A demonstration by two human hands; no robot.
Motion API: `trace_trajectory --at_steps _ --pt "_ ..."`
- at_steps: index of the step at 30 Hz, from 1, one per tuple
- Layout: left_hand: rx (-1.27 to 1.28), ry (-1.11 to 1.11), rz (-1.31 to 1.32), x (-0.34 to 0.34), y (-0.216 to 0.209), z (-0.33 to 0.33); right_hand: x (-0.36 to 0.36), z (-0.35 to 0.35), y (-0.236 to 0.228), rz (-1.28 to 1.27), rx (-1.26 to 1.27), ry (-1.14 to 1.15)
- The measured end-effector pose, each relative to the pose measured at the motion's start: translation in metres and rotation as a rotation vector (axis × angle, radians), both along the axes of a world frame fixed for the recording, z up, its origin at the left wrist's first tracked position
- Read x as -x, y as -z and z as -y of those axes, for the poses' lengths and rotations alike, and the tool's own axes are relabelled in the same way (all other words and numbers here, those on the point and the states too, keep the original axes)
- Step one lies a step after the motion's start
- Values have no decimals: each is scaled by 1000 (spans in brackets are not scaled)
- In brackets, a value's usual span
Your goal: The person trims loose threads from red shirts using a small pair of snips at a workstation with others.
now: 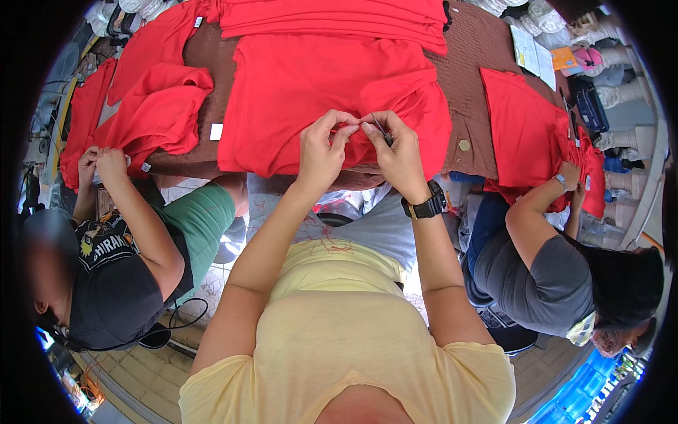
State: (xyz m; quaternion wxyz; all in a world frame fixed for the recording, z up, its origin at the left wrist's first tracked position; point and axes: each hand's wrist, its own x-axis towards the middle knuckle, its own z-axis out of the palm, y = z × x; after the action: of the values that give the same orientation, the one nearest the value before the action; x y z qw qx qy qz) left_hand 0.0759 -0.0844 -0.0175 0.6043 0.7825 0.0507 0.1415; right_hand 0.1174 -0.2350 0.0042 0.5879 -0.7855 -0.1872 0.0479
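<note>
A red garment (311, 78) lies spread on the brown-covered table in front of me, bunched at its near right part. Above its near edge, my left hand (323, 150) is closed in a pinch, thumb against forefinger; whatever lies between the fingertips is too small to make out. My right hand (401, 154), with a black watch on the wrist, meets it fingertip to fingertip. Small dark thread snips (387, 137) sit in the right hand, their thin blade pointing up towards the pinched fingers. The fingers partly hide the snips.
Folded red garments (332, 18) lie at the far side of the brown table cover (462, 106). A co-worker on each side handles red cloth. A small white tag (216, 131) is left of my garment, a round disc (464, 145) right. Papers (533, 56) lie far right.
</note>
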Motion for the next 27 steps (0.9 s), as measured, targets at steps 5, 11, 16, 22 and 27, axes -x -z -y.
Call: trace_trajectory --at_steps 5,11,16,22,27 --pt "500 107 -32 3 5 3 -3 1 13 39 -116 73" --pt "463 107 45 11 6 6 -2 -1 14 10 -181 100" --pt "149 92 35 12 -6 8 2 -1 9 -35 -159 100" --pt "300 50 -52 7 17 5 6 -3 9 -1 -133 109" --pt "367 116 -7 10 14 3 6 0 9 40 -135 95"
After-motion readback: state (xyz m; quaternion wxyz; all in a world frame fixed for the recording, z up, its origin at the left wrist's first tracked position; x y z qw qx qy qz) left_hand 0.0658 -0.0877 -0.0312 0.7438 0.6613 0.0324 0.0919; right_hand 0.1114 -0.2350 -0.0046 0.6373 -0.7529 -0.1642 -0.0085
